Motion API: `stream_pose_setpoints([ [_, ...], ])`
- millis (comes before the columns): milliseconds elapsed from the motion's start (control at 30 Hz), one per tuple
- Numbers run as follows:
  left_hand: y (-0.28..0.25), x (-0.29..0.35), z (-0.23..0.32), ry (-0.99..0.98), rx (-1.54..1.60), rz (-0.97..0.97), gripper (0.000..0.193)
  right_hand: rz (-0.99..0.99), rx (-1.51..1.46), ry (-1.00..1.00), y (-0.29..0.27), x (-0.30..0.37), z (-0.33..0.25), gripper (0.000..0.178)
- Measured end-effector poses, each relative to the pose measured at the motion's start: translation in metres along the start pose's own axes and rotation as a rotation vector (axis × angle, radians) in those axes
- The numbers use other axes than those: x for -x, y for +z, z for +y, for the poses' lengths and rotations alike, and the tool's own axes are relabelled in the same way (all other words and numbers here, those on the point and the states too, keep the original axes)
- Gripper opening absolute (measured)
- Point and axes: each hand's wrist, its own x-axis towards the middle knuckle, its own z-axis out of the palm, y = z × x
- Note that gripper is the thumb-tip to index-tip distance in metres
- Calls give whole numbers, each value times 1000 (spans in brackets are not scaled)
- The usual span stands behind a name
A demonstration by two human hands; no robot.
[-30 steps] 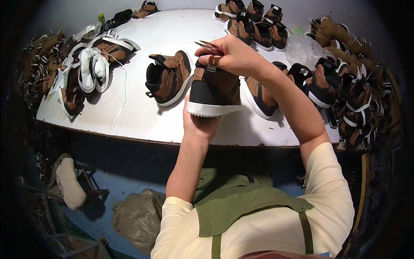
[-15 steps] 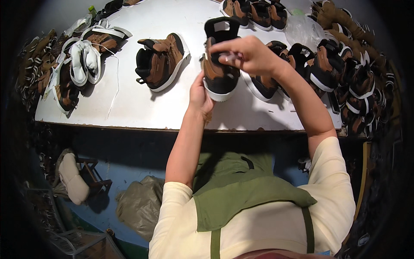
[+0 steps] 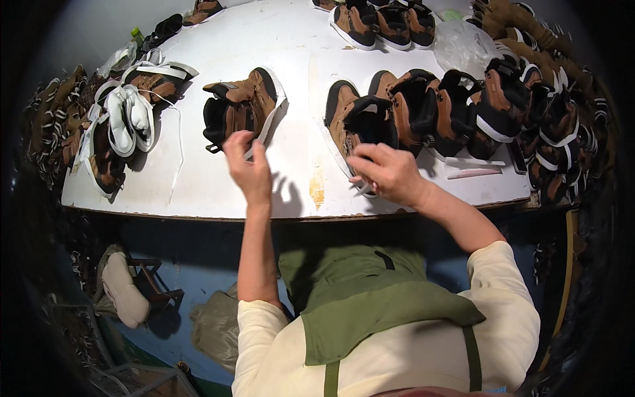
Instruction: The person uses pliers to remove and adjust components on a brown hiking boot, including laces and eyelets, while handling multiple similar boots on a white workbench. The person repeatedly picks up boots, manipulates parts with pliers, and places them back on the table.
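Note:
My left hand (image 3: 249, 173) is at the near end of a brown-and-black shoe (image 3: 259, 92) with a white sole edge, left of the table's middle. Its thumb and fingers are apart and curved; whether they touch the shoe I cannot tell. My right hand (image 3: 391, 173) is closed at the near end of another such shoe (image 3: 340, 106), which leads the row on the right. A small pale piece shows beneath its fingers, too little to name. The hand covers part of that shoe.
More brown-and-black shoes (image 3: 453, 112) stand close together at right, with another group (image 3: 395, 30) at the far edge. White strips and shoe parts (image 3: 132, 109) lie left. A clear plastic bag (image 3: 466, 46) rests far right. Below the white table (image 3: 258, 198) are a stool (image 3: 149, 281) and grey cover (image 3: 215, 327).
The shoe my left hand held up now stands on the table at the right. My left hand has let go and moved left; my right hand has come down nearer the table's front edge.

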Motion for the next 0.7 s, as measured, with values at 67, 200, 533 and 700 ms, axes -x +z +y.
stream_pose_setpoints([
  [67, -16, -20, 4, 145, -248, 58, 26, -36, 12, 27, -8, 3, -13, 20],
  [200, -31, -43, -31, 268, -633, -154, 53, 127, -284, 99, -17, -17, -47, 15],
  [533, -38, -37, 3, 350, -719, -339, 29, -105, -1168, 970, 79, -32, -60, 30],
  [700, -48, 43, 64, 471, -684, -374, 12, 136, -694, 690, 76, -59, -53, 73],
])
